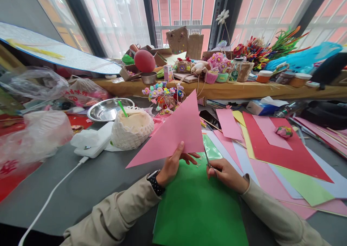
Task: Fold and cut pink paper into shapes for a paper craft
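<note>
My left hand [173, 163] pinches a pink sheet of paper [176, 130] near its lower edge, thumb in front and fingers behind. The sheet has a triangular outline and stands tilted up over the table. In my right hand [223, 172] is a pair of scissors [208, 158], the blades pointing up along the paper's right edge. Whether the blades touch the paper I cannot tell. Beneath both hands lies a green sheet [202, 206], with a few small pale scraps [199, 162] near the fingers.
Coloured paper sheets [284, 148] overlap on the right. A coconut in white foam netting [132, 130] with a green straw stands left, beside a metal plate [108, 108] and a white power strip [93, 144] with its cable. Craft flowers [164, 96] sit behind the pink paper.
</note>
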Demonstrator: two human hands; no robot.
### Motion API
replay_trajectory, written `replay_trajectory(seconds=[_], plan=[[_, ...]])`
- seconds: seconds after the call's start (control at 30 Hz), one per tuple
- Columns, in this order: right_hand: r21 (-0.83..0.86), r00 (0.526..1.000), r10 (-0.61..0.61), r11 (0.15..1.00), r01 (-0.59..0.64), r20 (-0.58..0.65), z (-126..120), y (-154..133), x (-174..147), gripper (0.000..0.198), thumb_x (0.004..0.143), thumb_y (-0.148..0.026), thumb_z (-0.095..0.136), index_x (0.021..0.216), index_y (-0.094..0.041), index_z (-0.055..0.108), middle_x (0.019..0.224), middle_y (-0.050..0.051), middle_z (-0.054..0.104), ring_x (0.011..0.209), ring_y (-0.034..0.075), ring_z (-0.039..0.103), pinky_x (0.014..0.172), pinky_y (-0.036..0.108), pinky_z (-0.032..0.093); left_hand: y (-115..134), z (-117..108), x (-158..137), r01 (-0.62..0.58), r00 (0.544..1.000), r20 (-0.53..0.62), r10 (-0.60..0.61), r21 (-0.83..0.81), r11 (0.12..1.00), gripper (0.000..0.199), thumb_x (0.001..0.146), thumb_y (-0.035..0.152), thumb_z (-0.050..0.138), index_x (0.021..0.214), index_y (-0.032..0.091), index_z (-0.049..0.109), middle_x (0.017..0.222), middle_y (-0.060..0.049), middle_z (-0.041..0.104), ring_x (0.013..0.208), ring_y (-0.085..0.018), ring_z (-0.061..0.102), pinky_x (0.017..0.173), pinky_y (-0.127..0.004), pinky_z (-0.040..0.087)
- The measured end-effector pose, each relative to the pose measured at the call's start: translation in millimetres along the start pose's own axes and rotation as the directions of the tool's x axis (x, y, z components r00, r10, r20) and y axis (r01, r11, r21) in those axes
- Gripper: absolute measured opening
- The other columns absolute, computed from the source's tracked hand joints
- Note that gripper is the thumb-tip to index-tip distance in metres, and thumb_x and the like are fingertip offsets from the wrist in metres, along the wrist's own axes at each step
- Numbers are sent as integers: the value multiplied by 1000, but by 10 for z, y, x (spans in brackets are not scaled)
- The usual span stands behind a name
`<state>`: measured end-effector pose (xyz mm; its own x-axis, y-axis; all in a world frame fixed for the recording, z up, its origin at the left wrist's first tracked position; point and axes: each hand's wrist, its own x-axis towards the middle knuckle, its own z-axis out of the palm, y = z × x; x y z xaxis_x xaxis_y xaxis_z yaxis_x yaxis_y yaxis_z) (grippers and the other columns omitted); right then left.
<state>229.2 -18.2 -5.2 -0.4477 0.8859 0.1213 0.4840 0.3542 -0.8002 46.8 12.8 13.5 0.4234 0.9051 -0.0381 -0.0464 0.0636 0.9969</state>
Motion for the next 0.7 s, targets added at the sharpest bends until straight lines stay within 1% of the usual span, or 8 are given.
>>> replay_trajectory(seconds=[0.23,0.33,0.47,0.7], plan=[[9,1000,18,1000,-18,-1,-5,-14,5,61,72,-65,25,54,-14,54,49,1,47,48,11,43,48,23,30,-5,9,-1,-23,1000,-8,23,-13,1000,52,84,41,24,74,8,63,76,-8,65,63,-15,58,61,-26,41],[20,1000,19,1000,-19,-10,-5,-17,4,61,72,-64,25,54,-14,54,49,1,47,49,11,44,48,22,30,11,19,-7,-29,999,-15,29,14,999,52,84,42,24,75,8,63,78,-9,65,64,-15,58,62,-26,42],[16,999,26,1000,-26,-23,-3,-11,-1,61,73,-64,25,54,-14,54,49,0,47,48,11,44,48,22,30,30,31,-11,-19,1000,-19,19,43,999,53,84,43,23,75,8,63,76,-9,65,63,-15,58,62,-27,42],[32,999,27,999,-25,-39,10,17,3,59,73,-63,26,53,-15,53,49,0,49,49,11,46,49,22,32,19,31,-9,-46,999,-17,46,21,999,51,84,41,25,77,9,63,76,-8,65,61,-14,58,60,-26,42]])
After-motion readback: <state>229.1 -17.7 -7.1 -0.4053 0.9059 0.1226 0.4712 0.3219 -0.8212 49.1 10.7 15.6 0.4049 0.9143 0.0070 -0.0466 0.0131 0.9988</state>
